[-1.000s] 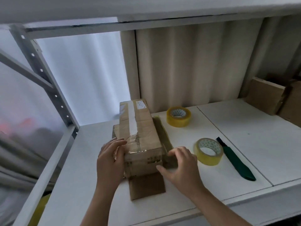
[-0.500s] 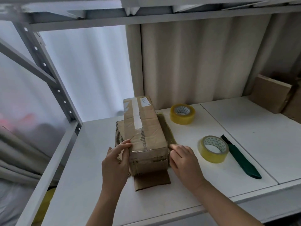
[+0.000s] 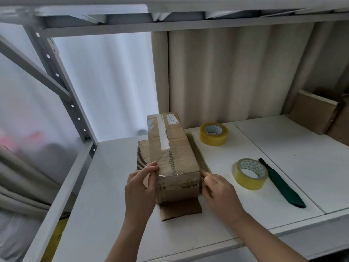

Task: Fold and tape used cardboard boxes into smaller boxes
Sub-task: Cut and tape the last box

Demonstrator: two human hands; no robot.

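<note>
Cardboard box [image 3: 172,157] pressed between left hand [image 3: 140,188], fingers curled on it, and right hand [image 3: 220,193].

Long, narrow cardboard box [image 3: 172,152] lying flat on the white shelf, lengthwise away from the viewer, near end facing forward. Brown and creased, with a white tape strip [image 3: 162,133] running along the top's far half, clear glossy tape wrinkled over the near half, and a small white label [image 3: 171,119] at the far corner. Near end face scuffed, taped over. Loose flaps splayed flat on the shelf: a brown flap [image 3: 180,209] sticking out from the near end, a torn corrugated edge [image 3: 140,157] showing along the left side, and a dark tape-covered strip [image 3: 197,150] lying along the right side.
</note>
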